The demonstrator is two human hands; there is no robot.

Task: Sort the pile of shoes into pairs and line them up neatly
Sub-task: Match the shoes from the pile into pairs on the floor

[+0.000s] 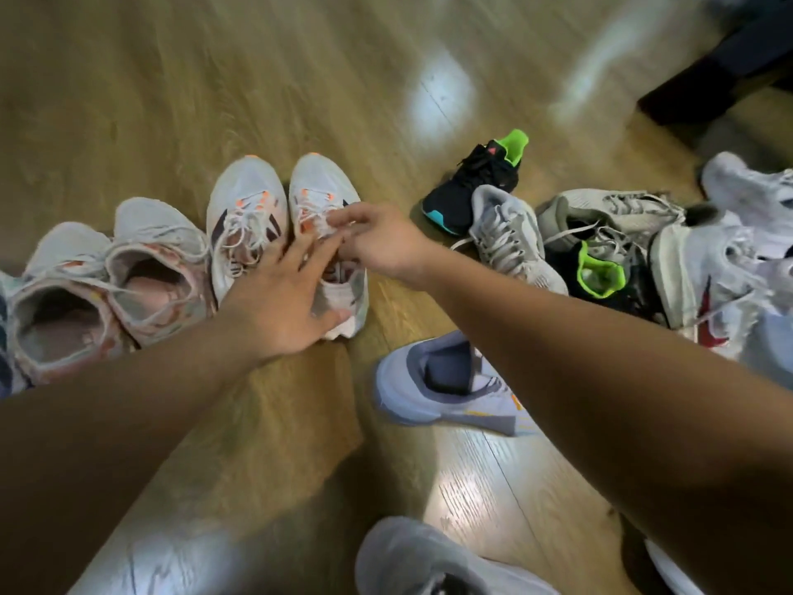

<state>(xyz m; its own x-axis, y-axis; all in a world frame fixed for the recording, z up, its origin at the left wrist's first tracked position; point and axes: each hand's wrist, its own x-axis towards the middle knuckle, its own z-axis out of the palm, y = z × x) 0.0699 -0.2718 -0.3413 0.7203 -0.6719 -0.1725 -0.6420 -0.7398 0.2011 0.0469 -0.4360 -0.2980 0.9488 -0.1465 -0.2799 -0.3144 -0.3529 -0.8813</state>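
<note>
Down on the wooden floor [300, 79], the only mark I can make out is a red swoosh on a white shoe [682, 272] in the unsorted pile [609, 208] at right; any lettering is too blurred to read. On the left, beside a pinkish pair [158, 268], the left hand [279, 294] lies flat, fingers spread, over the collar of a white-and-orange shoe [326, 186] standing by its mate [246, 195], while the right hand [377, 242] pinches that shoe's laces with curled fingers.
</note>
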